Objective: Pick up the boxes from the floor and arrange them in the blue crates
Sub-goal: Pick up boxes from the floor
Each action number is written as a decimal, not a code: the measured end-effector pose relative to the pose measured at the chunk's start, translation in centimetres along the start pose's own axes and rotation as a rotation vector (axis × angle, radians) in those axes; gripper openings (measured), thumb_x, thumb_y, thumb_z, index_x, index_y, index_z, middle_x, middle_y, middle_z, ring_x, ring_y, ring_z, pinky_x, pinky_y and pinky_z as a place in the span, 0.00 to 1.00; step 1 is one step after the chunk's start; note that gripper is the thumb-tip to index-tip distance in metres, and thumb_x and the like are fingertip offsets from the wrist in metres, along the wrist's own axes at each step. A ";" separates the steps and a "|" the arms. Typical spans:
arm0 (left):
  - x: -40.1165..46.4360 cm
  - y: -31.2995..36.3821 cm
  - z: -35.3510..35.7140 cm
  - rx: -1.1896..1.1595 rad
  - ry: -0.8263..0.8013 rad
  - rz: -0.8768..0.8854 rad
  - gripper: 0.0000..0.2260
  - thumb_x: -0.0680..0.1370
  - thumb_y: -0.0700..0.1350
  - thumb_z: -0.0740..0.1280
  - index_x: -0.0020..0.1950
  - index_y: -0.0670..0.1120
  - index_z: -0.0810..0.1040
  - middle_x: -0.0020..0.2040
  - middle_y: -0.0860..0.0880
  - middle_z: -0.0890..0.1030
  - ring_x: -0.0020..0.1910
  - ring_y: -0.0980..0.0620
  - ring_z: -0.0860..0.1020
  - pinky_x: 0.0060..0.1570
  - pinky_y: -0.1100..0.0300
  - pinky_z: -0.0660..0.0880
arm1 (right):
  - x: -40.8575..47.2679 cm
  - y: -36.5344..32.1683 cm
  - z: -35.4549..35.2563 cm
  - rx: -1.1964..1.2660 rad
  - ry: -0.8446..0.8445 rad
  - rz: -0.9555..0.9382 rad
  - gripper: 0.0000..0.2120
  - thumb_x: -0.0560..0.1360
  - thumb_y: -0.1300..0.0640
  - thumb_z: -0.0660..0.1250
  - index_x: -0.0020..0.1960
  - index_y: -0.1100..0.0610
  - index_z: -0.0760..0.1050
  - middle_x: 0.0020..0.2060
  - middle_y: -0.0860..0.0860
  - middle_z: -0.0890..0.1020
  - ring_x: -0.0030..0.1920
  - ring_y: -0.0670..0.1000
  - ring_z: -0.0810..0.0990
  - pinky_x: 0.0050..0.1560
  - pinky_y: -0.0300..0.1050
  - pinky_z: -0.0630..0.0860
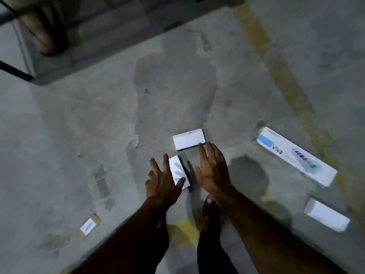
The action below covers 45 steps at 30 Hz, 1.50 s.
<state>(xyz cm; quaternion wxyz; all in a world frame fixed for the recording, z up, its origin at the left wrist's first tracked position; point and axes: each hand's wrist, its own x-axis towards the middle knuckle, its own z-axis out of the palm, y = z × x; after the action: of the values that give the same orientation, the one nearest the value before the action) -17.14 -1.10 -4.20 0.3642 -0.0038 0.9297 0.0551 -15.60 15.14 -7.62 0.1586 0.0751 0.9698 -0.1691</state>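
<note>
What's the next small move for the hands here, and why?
Probably lower both hands and close them on the small white box lying on the floor between them. The left hand and right hand are open with spread fingers, holding nothing, and flank that box. The next white box sits just beyond the right fingertips. No blue crate is in view.

Concrete floor (79,125), 5 boxes (189,139), yellow line (276,72)
</note>
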 end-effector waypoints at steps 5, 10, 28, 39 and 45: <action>10.0 -1.9 12.3 -0.174 -0.086 -0.250 0.57 0.69 0.75 0.65 0.80 0.48 0.33 0.80 0.35 0.47 0.73 0.32 0.63 0.67 0.41 0.67 | 10.5 5.1 12.7 -0.198 0.103 -0.255 0.27 0.74 0.62 0.57 0.72 0.66 0.70 0.67 0.69 0.73 0.66 0.69 0.73 0.64 0.62 0.72; 16.4 -1.4 21.1 -0.325 -0.062 -0.396 0.67 0.60 0.78 0.68 0.79 0.48 0.29 0.78 0.36 0.53 0.71 0.34 0.64 0.66 0.39 0.68 | 19.5 6.3 18.5 -0.365 -0.199 -0.255 0.44 0.73 0.59 0.67 0.82 0.57 0.48 0.79 0.64 0.55 0.79 0.64 0.52 0.78 0.62 0.49; 2.2 3.7 -0.7 -0.264 0.295 -0.002 0.51 0.71 0.59 0.71 0.81 0.49 0.41 0.67 0.37 0.62 0.59 0.34 0.69 0.56 0.38 0.73 | -0.1 2.1 -2.7 0.082 0.085 0.450 0.53 0.65 0.35 0.71 0.78 0.56 0.49 0.61 0.60 0.68 0.56 0.60 0.74 0.54 0.54 0.76; -28.3 13.5 -27.2 -0.259 0.311 0.847 0.47 0.71 0.62 0.66 0.83 0.49 0.47 0.67 0.39 0.63 0.61 0.35 0.70 0.57 0.43 0.75 | -25.3 -8.4 -39.1 0.196 0.620 0.911 0.53 0.59 0.38 0.69 0.79 0.55 0.55 0.57 0.54 0.73 0.55 0.59 0.78 0.47 0.51 0.78; -43.3 19.3 -30.9 -0.161 0.214 1.271 0.49 0.70 0.58 0.71 0.82 0.54 0.45 0.66 0.41 0.64 0.62 0.38 0.69 0.61 0.44 0.72 | -42.1 -10.1 -47.6 0.153 0.911 1.201 0.47 0.69 0.35 0.65 0.80 0.57 0.53 0.56 0.55 0.72 0.53 0.58 0.77 0.49 0.49 0.77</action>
<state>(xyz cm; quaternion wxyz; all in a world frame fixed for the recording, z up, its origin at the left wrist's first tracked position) -7.15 13.41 49.57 0.1647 0.5143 0.7748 0.3287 8.42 18.59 52.01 -0.1986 0.6638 0.7174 -0.0727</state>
